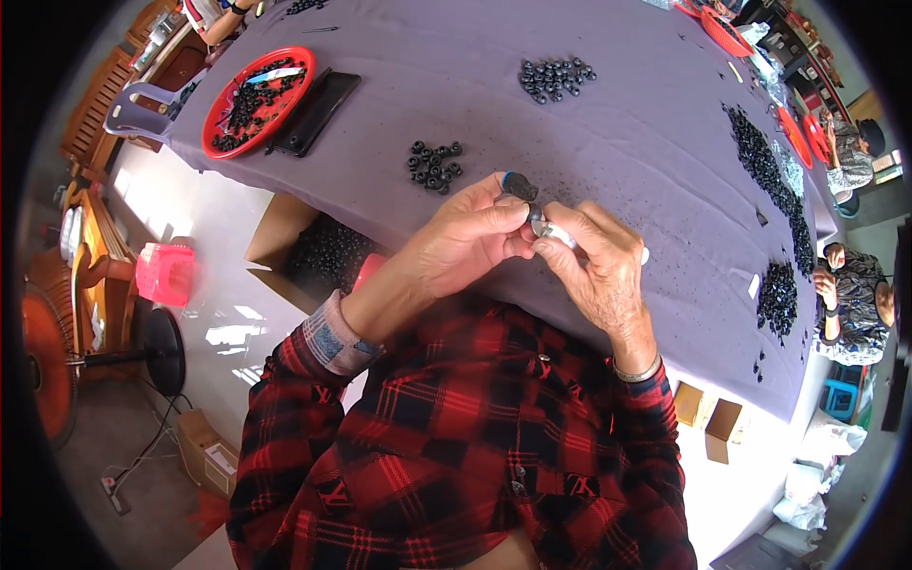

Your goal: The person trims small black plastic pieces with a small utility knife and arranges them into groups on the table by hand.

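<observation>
My left hand (465,236) pinches a small dark round piece (534,213) between thumb and fingers. On that hand's index finger sits a dark pad (520,186) with a blue edge. My right hand (600,271) is closed around a small white-handled tool (560,234), whose tip meets the round piece; its handle end shows past the fingers, but the tip is too small to make out. Both hands are held together over the near edge of the cloth-covered table (655,180). A small group of black round pieces (434,167) lies just beyond my left hand.
A red tray (306,95) of black pieces stands at the far left beside a black phone-like slab (321,112). Another black cluster (557,79) lies farther back. Black heaps (777,299) line the right side, near other people. A box of black pieces (328,249) stands below left.
</observation>
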`<state>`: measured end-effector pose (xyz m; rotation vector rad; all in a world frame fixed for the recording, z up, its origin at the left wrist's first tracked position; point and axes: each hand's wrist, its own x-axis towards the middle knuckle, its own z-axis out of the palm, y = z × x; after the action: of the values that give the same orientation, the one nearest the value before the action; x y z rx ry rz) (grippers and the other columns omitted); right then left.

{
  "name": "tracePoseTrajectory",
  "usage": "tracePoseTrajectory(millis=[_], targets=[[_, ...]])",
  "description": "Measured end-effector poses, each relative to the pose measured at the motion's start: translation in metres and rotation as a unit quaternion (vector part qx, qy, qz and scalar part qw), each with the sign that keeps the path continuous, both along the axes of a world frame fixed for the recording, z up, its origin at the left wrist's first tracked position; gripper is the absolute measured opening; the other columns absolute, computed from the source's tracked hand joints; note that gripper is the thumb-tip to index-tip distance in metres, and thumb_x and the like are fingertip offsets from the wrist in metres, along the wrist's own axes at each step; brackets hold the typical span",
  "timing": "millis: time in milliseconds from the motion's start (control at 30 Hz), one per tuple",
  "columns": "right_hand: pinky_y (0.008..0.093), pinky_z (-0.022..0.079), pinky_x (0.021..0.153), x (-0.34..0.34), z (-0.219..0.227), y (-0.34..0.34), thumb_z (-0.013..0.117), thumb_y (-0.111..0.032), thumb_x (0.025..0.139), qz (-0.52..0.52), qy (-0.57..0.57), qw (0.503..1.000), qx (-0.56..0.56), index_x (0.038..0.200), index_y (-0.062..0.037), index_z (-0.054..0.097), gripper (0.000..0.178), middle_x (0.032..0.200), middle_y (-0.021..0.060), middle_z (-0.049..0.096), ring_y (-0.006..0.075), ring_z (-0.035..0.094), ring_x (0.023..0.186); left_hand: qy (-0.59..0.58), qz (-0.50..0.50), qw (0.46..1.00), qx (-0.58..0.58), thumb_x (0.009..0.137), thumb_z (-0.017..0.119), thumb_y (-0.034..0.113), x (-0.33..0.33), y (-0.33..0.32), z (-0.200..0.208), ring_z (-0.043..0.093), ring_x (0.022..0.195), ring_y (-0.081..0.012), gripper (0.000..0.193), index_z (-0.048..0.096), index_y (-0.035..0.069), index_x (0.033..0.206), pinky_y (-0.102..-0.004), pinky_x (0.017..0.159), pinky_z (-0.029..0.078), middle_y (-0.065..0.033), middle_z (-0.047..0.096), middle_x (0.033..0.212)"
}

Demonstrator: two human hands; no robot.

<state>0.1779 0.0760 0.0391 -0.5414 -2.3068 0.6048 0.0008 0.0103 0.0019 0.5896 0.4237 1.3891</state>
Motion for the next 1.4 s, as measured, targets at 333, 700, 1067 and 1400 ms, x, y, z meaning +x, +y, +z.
tracePoseTrajectory(millis=[333,700,1067,1400], targets=[[0.0314,0.047,0.058,-0.002,-0.003,0.002,0.073,-0.019,0.08,0.013,0.023,1.0,0.015,0.098,-0.0059,0.067,0.023,0.073,0.0078,0.061,0.0229,0.058,0.062,0.0,-0.02,1.0,-0.008,0.091,0.063,0.015,-0.003,0.0,-0.001,0.06,0.082,-0.013,0.02,0.051,0.007,0.105,-0.0304,0.075,0.051,-0.0044,0.061,0.091],[0.0215,0.039,0.06,0.011,-0.011,0.026,0.061,-0.026,0.094,-0.094,0.061,0.966,-0.233,0.099,-0.0022,0.068,0.026,0.07,-0.0042,0.051,0.0051,0.044,0.066,0.04,-0.041,0.997,-0.057,0.087,0.065,0.008,0.012,-0.005,-0.008,0.061,0.083,-0.0197,0.03,0.045,0.006,0.109,-0.033,0.073,0.051,-0.0087,0.062,0.092],[0.0263,0.043,0.059,-0.007,-0.009,0.014,0.067,-0.014,0.087,0.046,0.004,0.966,-0.256,0.08,-0.0005,0.064,0.015,0.07,0.0015,0.058,0.0083,0.053,0.066,0.044,-0.083,0.994,-0.056,0.087,0.068,0.012,-0.005,-0.007,-0.008,0.059,0.081,-0.0121,0.029,0.049,0.005,0.108,-0.0265,0.071,0.05,-0.0037,0.059,0.092],[0.0435,0.051,0.075,-0.075,-0.022,0.15,0.069,-0.028,0.08,-0.207,-0.167,0.96,-0.085,0.099,-0.0109,0.067,0.025,0.089,0.0162,0.068,0.0344,0.065,0.087,0.766,0.297,0.553,0.138,0.078,0.067,0.007,-0.019,0.003,-0.032,0.06,0.075,-0.0341,0.02,0.057,0.006,0.095,-0.0425,0.061,0.049,-0.0112,0.053,0.087]])
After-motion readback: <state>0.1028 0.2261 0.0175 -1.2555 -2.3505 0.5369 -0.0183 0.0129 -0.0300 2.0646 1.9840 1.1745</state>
